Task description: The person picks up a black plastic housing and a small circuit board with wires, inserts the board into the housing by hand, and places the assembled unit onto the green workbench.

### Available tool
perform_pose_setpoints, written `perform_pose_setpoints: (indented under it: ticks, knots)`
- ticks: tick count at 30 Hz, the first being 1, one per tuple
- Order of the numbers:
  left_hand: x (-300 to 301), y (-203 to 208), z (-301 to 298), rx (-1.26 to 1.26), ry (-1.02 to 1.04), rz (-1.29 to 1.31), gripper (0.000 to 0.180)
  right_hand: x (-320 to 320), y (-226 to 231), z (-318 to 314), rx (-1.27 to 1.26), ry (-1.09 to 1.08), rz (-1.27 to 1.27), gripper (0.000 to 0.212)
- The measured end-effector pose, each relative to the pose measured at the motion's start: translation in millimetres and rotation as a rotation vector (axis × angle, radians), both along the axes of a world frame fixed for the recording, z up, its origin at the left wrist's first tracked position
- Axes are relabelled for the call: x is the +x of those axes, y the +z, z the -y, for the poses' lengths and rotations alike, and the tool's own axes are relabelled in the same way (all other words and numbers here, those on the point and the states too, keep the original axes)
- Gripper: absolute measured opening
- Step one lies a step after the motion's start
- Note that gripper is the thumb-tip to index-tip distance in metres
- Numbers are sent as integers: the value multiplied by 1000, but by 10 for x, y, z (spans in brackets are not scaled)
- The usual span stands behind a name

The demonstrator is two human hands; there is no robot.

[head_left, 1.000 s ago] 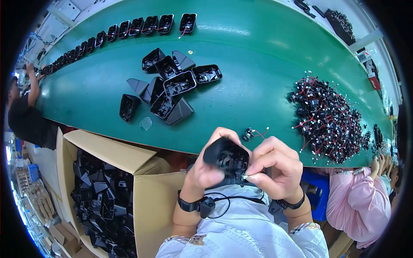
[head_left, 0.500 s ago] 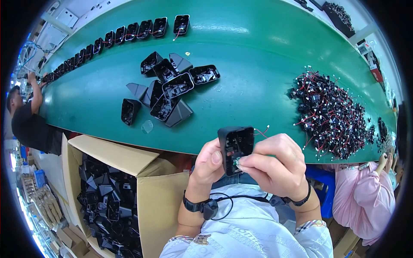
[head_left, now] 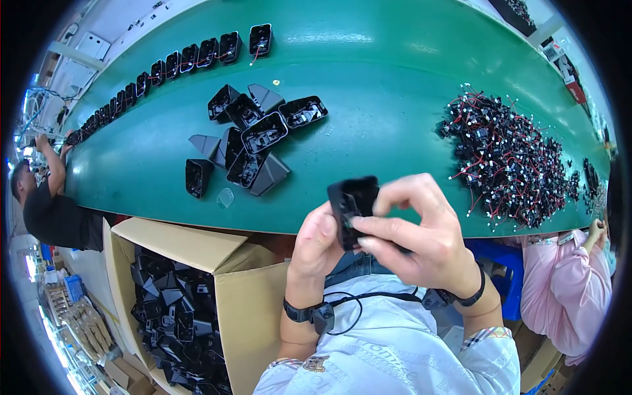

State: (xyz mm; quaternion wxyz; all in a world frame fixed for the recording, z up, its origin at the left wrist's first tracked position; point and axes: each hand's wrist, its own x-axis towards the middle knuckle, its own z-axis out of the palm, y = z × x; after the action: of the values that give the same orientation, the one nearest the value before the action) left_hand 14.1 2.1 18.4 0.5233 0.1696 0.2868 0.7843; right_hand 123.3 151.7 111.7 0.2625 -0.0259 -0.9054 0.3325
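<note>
My left hand [head_left: 315, 242] is closed round the side of a black plastic housing [head_left: 349, 209], held tilted above the table's near edge with its open side toward my right hand. At that opening is my right hand [head_left: 418, 230], one fingertip reaching inside and the other fingers bent around the rim. Motion smears the housing and these fingertips, so whether they pinch a small part cannot be made out. Beyond my hands, a loose heap of similar black housings [head_left: 264, 132] lies on the green table [head_left: 368, 99]. Some show their hollow insides, others their smooth grey-black backs.
On the right lies a big pile of small black parts with red-and-black wires [head_left: 510, 158]. A row of housings [head_left: 189, 58] curves along the far left. An open cardboard box [head_left: 253, 316] of housings stands lower left. Co-workers [head_left: 56, 204] are at both sides.
The housing and both hands have shifted slightly left and up. My right fingers, earlier pinching a small greenish part inside the housing, have spread somewhat; that part no longer shows clearly.
</note>
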Motion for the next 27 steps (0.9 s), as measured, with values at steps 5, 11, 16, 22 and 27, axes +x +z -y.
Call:
perform_pose_setpoints:
  ticks: [5, 11, 16, 22, 27]
  knots:
    - [-4, -147, -79, 183, -106, 141, 78, 62, 80, 71, 35, -77, 83, 42]
    - [22, -240, -32, 210, -54, 36, 86, 42, -3, 99, -53, 1, 30, 35]
    - [-43, -162, 89, 49, -63, -213, 87, 25, 72, 55, -30, -42, 89, 25]
    - [-37, -214, 118, 103, -67, -219, 83, 19, 146, 221, -6, -75, 96, 25]
    - [-6, -295, 99, 150, -76, -154, 84, 9, -11, 231, 161, -68, -25, 24]
